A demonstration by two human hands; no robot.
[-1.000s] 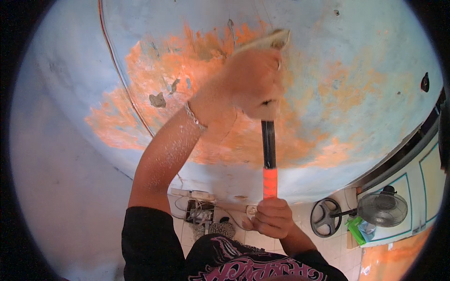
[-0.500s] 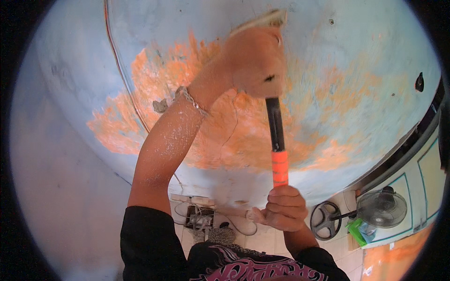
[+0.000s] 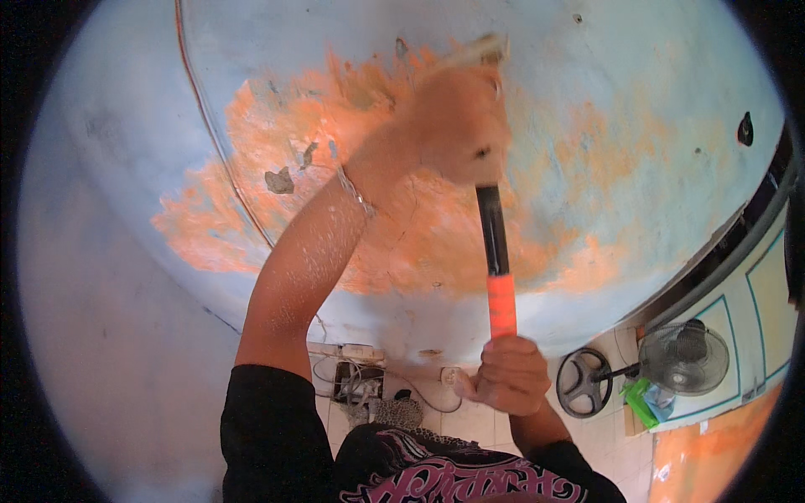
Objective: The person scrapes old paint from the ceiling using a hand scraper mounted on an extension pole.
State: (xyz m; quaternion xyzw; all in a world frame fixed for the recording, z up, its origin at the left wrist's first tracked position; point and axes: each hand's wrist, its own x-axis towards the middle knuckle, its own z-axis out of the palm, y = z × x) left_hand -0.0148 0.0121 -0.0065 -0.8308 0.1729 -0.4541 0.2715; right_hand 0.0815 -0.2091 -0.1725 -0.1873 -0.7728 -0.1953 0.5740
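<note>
A long-handled scraper with a black shaft and an orange grip stands nearly upright before a pale blue wall. High on the shaft, just below the wide, flat head, my left hand is closed, somewhat blurred. My right hand wraps around the bottom of the orange grip. Behind my left arm, a large patch of orange shows through the blue paint. Fine pale flecks cover my left forearm, and a thin bracelet circles that wrist.
A cable runs down the wall at the left. Below stand a box with cords, a patterned cloth and a wall socket. To the right are a fan, its round base and a green packet.
The scraper's head and my left hand sit slightly lower in the picture. Both hands keep their hold. The whole view has shifted slightly, baring more of the wall beside my left wrist.
</note>
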